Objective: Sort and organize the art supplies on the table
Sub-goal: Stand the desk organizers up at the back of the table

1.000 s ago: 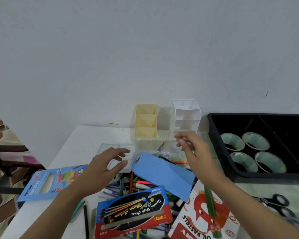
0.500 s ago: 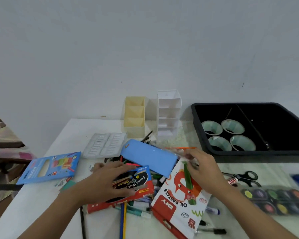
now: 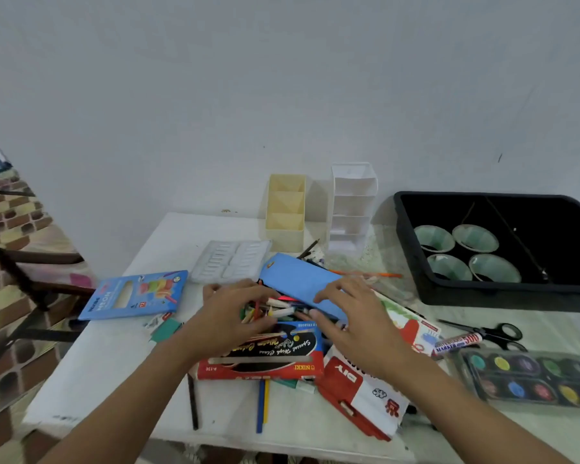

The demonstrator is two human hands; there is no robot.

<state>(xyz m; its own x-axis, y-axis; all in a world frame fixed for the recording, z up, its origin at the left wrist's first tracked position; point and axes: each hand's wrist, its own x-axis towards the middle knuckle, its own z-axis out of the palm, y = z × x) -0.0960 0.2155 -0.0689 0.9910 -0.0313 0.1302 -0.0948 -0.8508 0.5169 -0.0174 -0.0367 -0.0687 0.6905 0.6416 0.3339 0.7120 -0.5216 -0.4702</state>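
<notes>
A heap of loose pens and crayons [image 3: 275,311] lies in the middle of the white table [image 3: 114,356]. My left hand [image 3: 230,316] curls its fingers round a bunch of them. My right hand [image 3: 349,321] lies with spread fingers over the blue pencil case [image 3: 298,279] and the pile's right side. A red and black Nikki watercolour box [image 3: 265,354] sits just below both hands. A red and white oil pastels box [image 3: 365,393] lies under my right forearm. Two coloured pencils [image 3: 263,406] stick out near the front edge.
At the back stand a cream organizer [image 3: 285,212] and a white organizer [image 3: 352,209]. A black tray [image 3: 412,262] holding several tape rolls sits right. Also here: white palette [image 3: 230,262], blue neon box [image 3: 134,294], scissors [image 3: 489,331], marker [image 3: 457,343], paint set [image 3: 529,380].
My left hand has moved up off the watercolour box into the pile and closed on pens. My right hand has shifted left, from the oil pastels box onto the blue case.
</notes>
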